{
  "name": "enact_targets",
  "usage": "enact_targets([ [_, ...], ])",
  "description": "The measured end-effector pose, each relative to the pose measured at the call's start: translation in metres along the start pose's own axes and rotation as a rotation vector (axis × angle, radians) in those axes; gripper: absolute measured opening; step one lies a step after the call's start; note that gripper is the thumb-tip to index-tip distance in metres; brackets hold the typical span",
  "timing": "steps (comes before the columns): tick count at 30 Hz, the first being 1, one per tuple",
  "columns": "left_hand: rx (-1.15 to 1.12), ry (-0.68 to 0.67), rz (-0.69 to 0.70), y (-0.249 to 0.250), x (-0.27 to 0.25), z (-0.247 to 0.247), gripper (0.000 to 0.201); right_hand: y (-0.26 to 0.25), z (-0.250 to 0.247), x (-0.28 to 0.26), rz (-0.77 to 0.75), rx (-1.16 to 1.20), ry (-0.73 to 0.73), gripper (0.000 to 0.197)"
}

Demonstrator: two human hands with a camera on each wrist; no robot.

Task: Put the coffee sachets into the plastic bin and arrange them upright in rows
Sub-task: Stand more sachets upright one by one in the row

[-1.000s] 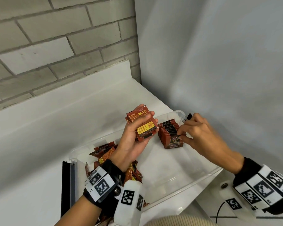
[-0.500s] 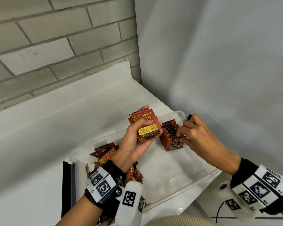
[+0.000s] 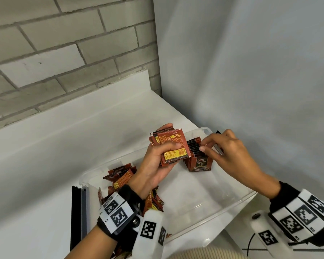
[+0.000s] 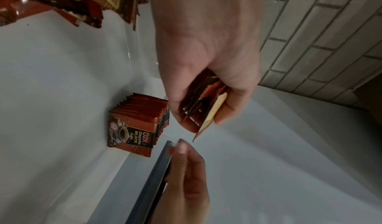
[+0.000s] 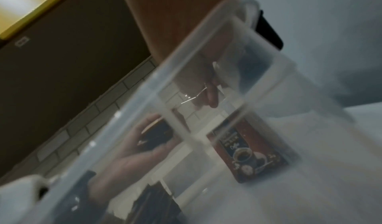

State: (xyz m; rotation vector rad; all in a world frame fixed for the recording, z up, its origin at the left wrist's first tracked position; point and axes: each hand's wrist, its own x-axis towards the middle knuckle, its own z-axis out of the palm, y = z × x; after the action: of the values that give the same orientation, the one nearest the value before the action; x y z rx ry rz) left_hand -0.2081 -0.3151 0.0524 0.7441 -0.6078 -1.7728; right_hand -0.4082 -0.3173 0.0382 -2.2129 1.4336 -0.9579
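A clear plastic bin sits on the white counter. My left hand grips a stack of red-brown coffee sachets above the bin, thumb across the front; the left wrist view shows that stack edge-on in the same hand. A row of upright sachets stands against the bin's far right wall, also seen as a row. My right hand hovers with fingertips at the row's tops and nothing visible between them. Loose sachets lie piled at the bin's left end.
A black and grey rail lies on the counter left of the bin. A brick wall stands behind and a grey wall close on the right. The right wrist view is blurred by the bin wall.
My left hand has carried its stack rightward, close to the upright row. My right hand's fingers have shifted slightly left over the row's tops.
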Motion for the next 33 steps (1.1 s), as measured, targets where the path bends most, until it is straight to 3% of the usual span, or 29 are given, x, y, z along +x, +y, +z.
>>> enact_targets([
  [5, 0.071, -0.052, 0.0, -0.002, -0.002, 0.002, 0.061, -0.018, -0.003, -0.001, 0.12, 0.417, -0.067, 0.031],
  [7, 0.077, -0.068, -0.01, -0.003, -0.002, 0.001, 0.061, -0.019, 0.0, -0.002, 0.134, 0.512, -0.13, 0.034],
  [12, 0.095, -0.105, -0.062, -0.006, -0.002, 0.002, 0.059, -0.016, 0.001, -0.004, 0.135, 0.601, -0.163, 0.027],
  [18, 0.054, -0.102, -0.184, -0.008, -0.002, 0.0, 0.077, -0.019, -0.003, -0.009, 0.103, 0.73, 0.017, 0.013],
  [22, -0.006, -0.097, -0.264, -0.009, -0.002, -0.001, 0.052, -0.016, -0.002, -0.01, 0.096, 0.705, 0.032, 0.007],
  [26, -0.003, -0.125, -0.287, -0.011, -0.003, 0.001, 0.048, -0.013, 0.0, -0.01, 0.047, 0.692, -0.015, 0.014],
  [29, 0.001, -0.13, -0.263, -0.011, -0.001, 0.0, 0.031, -0.012, 0.002, -0.01, 0.023, 0.697, -0.051, 0.006],
  [33, 0.005, -0.108, -0.195, -0.011, 0.001, -0.001, 0.042, -0.012, 0.003, -0.009, 0.02, 0.677, -0.086, 0.021],
])
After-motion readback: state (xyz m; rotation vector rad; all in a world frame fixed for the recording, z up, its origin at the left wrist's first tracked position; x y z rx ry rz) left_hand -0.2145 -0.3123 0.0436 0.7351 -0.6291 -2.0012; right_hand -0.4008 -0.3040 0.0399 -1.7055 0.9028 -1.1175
